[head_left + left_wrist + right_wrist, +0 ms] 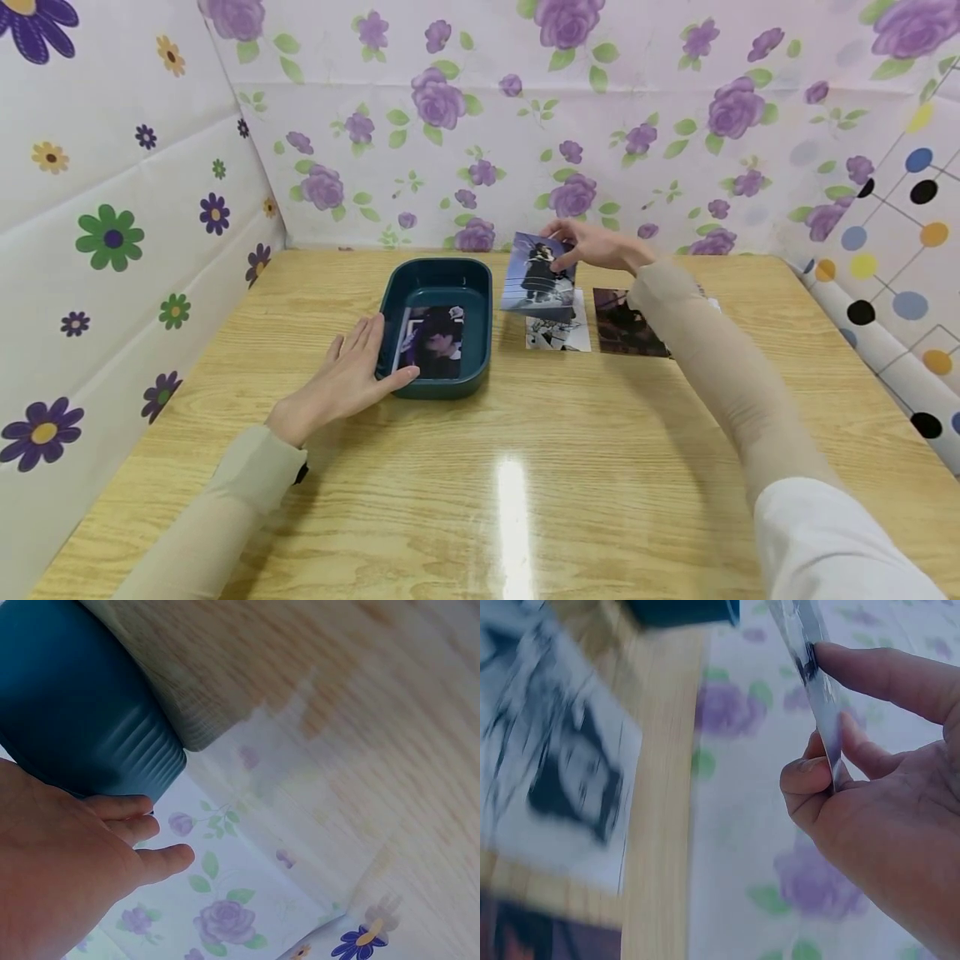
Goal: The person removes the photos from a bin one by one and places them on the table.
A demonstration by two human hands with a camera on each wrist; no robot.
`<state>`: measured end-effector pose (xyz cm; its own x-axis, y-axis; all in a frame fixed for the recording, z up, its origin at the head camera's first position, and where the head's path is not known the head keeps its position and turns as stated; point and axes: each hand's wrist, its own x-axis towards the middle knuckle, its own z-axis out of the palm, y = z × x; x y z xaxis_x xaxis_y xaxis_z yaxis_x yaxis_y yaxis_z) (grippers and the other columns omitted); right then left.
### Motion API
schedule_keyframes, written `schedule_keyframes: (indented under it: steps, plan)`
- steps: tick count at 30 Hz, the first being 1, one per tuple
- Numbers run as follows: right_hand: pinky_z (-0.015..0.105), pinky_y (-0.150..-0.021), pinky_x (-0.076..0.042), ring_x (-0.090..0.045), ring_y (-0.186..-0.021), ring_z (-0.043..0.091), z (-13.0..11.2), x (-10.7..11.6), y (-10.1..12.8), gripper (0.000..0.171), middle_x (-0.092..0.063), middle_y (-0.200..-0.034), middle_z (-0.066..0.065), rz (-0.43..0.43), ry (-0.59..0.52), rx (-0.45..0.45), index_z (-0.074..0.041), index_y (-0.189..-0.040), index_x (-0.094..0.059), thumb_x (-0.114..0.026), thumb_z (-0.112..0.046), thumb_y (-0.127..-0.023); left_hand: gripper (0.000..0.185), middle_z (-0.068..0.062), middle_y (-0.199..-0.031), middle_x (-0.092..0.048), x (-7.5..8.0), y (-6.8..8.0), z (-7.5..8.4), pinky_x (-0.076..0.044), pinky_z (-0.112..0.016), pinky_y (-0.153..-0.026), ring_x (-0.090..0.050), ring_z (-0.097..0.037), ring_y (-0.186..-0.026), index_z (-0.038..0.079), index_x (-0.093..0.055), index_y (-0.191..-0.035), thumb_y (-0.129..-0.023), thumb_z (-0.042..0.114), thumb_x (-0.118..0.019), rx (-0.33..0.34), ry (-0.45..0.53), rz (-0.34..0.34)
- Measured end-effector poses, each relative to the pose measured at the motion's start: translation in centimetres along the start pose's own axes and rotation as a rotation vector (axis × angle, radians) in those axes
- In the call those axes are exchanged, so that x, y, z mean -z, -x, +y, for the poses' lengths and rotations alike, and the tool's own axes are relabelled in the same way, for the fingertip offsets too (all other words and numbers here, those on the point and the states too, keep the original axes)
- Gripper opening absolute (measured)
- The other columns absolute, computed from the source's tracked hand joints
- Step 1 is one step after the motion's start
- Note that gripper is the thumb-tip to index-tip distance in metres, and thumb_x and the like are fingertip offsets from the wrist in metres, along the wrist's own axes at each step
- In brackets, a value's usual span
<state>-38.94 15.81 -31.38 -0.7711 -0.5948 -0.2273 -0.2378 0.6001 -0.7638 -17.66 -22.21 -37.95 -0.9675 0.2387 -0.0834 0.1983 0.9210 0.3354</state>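
Between its thumb and fingers, my right hand (596, 247) pinches a bluish photo card (538, 279) showing a figure in dark clothes. In the right wrist view that card (817, 690) is seen almost edge-on. It is raised above a black-and-white photo card (561, 332) on the table. My left hand (352, 379) rests against the near left side of a dark teal tray (486, 333), fingers straight and thumb over the rim. Inside the tray lies a dark purplish photo card (431, 343). The left wrist view shows the left hand (67, 855) beside the tray's ribbed outer wall.
Right of the black-and-white card lies a dark brownish photo card (628, 325), partly hidden by the right forearm. A white edge of something (712, 303) peeks out beyond that sleeve. Flowered cloth (450, 167) hangs behind the wooden table (420, 483).
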Motion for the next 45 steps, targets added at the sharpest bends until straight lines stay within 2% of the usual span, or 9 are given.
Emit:
schedule_keyframes:
  steps: [7,13,22,25,29,32,35,39,45]
  plan:
    - [0.059,-0.115,-0.023,-0.031,-0.136,0.037,4.2,2.6,3.9,0.066,-0.032,-0.146,0.021,0.039,-0.019,-0.048,-0.006,-0.142,-0.033,-0.07,-0.014,-0.088,0.106,-0.013,-0.163,0.005,-0.2,-0.1,-0.1,0.001,-0.063,-0.118,0.002,-0.035,-0.152,0.005,0.006,-0.155,-0.088,0.075,-0.039,-0.005,0.01,0.0]
    - [0.06,-0.111,-0.026,-0.034,-0.132,0.037,8.1,4.9,8.2,0.065,-0.034,-0.142,0.023,0.082,0.004,-0.091,-0.005,-0.141,-0.033,-0.07,-0.015,-0.088,0.106,-0.01,-0.163,0.007,-0.1,-0.2,-0.1,0.003,-0.062,-0.118,0.004,-0.033,-0.152,0.008,0.01,-0.155,-0.088,0.076,-0.038,0.003,0.012,-0.021]
    - [0.067,-0.108,-0.024,-0.019,-0.139,0.047,13.5,8.4,15.1,0.07,-0.018,-0.151,0.03,0.077,-0.011,-0.184,-0.001,-0.145,-0.022,-0.065,-0.016,-0.092,0.107,-0.013,-0.163,0.005,-0.1,-0.2,0.1,0.002,-0.062,-0.118,0.002,-0.035,-0.151,0.007,0.009,-0.155,-0.088,0.075,-0.039,0.004,0.012,-0.019]
    - [0.061,-0.104,-0.034,-0.029,-0.133,0.043,15.2,9.3,17.3,0.067,-0.02,-0.149,0.03,0.077,-0.007,-0.214,0.001,-0.144,-0.021,-0.062,-0.014,-0.094,0.107,-0.014,-0.163,0.004,-0.1,-0.2,0.2,0.001,-0.062,-0.118,0.002,-0.035,-0.151,0.006,0.009,-0.155,-0.088,0.074,-0.04,0.002,0.011,-0.016]
    - [0.043,-0.095,-0.043,-0.043,-0.117,0.025,16.9,10.1,19.7,0.061,-0.028,-0.143,0.027,0.089,0.031,-0.248,0.002,-0.139,-0.025,-0.062,-0.012,-0.093,0.106,-0.013,-0.163,0.006,-0.1,-0.3,0.2,0.001,-0.063,-0.118,0.002,-0.036,-0.151,0.005,0.009,-0.155,-0.089,0.073,-0.04,0.0,0.002,-0.014]
    - [0.038,-0.092,-0.044,-0.046,-0.108,0.012,18.0,10.7,20.8,0.059,-0.03,-0.14,0.027,0.08,0.048,-0.265,0.003,-0.137,-0.027,-0.062,-0.012,-0.093,0.106,-0.014,-0.163,0.006,0.0,-0.3,0.2,0.0,-0.063,-0.117,0.001,-0.037,-0.151,0.005,0.008,-0.155,-0.089,0.073,-0.04,-0.001,-0.007,-0.01]
    - [0.037,-0.091,-0.045,-0.048,-0.103,0.007,18.9,11.2,21.5,0.058,-0.03,-0.14,0.029,0.06,0.04,-0.293,0.005,-0.136,-0.027,-0.062,-0.012,-0.093,0.106,-0.016,-0.163,0.004,0.2,-0.2,0.3,0.0,-0.063,-0.117,0.0,-0.037,-0.151,0.005,0.008,-0.155,-0.089,0.073,-0.039,0.002,-0.019,-0.011]
    - [0.033,-0.088,-0.046,-0.05,-0.102,0.009,19.9,11.4,22.1,0.053,-0.033,-0.136,0.03,0.043,0.036,-0.318,0.006,-0.132,-0.031,-0.062,-0.01,-0.092,0.105,-0.017,-0.163,0.003,0.2,-0.1,0.4,-0.001,-0.064,-0.117,0.0,-0.039,-0.151,0.004,0.007,-0.155,-0.09,0.073,-0.04,0.0,-0.017,-0.012]
    - [0.03,-0.084,-0.045,-0.052,-0.098,0.014,20.9,11.5,22.3,0.042,-0.045,-0.123,0.021,0.045,0.008,-0.346,0.002,-0.125,-0.039,-0.061,-0.005,-0.09,0.105,-0.014,-0.163,0.007,0.1,0.0,0.6,0.0,-0.063,-0.118,0.003,-0.036,-0.151,0.005,0.009,-0.155,-0.09,0.072,-0.04,0.011,-0.004,-0.02]
